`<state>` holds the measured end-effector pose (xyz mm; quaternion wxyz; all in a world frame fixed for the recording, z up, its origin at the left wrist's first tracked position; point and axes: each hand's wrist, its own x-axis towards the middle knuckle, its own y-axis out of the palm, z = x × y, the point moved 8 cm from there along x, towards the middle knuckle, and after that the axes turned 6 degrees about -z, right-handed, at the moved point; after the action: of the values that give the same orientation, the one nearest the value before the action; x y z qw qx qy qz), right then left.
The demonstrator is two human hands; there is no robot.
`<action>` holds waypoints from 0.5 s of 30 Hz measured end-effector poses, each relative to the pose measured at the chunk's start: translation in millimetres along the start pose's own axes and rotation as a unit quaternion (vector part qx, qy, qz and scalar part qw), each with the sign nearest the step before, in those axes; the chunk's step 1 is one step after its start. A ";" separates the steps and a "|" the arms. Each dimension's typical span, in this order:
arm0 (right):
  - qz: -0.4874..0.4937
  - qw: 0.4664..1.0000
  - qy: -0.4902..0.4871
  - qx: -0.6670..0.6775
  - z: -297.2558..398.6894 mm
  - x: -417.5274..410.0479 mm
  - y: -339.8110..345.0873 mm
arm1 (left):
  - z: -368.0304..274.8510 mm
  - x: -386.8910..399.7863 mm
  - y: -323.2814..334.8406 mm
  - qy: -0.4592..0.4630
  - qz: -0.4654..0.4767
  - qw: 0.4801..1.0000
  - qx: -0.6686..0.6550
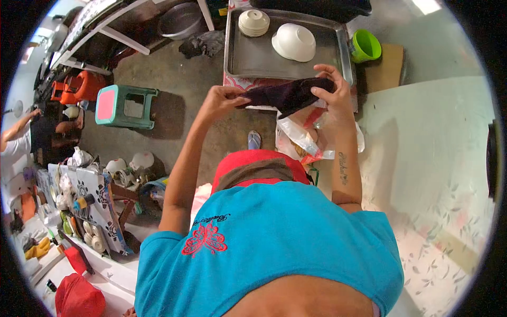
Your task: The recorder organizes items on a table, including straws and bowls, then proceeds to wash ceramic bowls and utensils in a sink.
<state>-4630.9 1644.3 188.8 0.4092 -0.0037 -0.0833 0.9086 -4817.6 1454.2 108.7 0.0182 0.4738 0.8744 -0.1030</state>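
Observation:
A dark purple-black piece of cloth (293, 93) is stretched between my two hands in front of my body. My left hand (224, 102) pinches its narrow left end. At the wider right end, my right hand (336, 92) grips the fabric between thumb and fingers, with some fingers raised. Just beyond the cloth lies a metal baking tray (253, 63). A stack of small white bowls (254, 23) and a larger white bowl (294, 42) rest upside down on it. Under my right forearm is a white and red plastic bag (295, 136), its contents partly hidden.
A green plastic cup (365, 46) stands right of the tray, against brown cardboard (384, 67). A teal stool with a pink top (126, 107) is on the floor at left. Another person (23, 136) is at the far left. Dishes (93, 237) crowd a rack at lower left.

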 end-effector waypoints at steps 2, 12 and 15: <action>-0.014 0.999 0.004 0.030 -17.9 9.6 -9.0 | -15.5 4.2 -18.0 0.011 -0.034 0.989 0.143; 0.063 0.994 0.063 0.065 -166.2 5.5 -3.4 | 32.5 21.6 -15.2 0.003 -0.048 0.963 0.264; 0.050 0.991 0.122 -0.021 -221.0 4.3 -1.9 | 69.2 38.6 -2.9 -0.002 -0.043 0.965 0.259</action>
<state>-4615.8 1681.6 -28.6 0.3704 -0.1278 -0.0516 0.9186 -4845.7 1470.9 36.5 -0.1076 0.4244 0.8373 -0.3275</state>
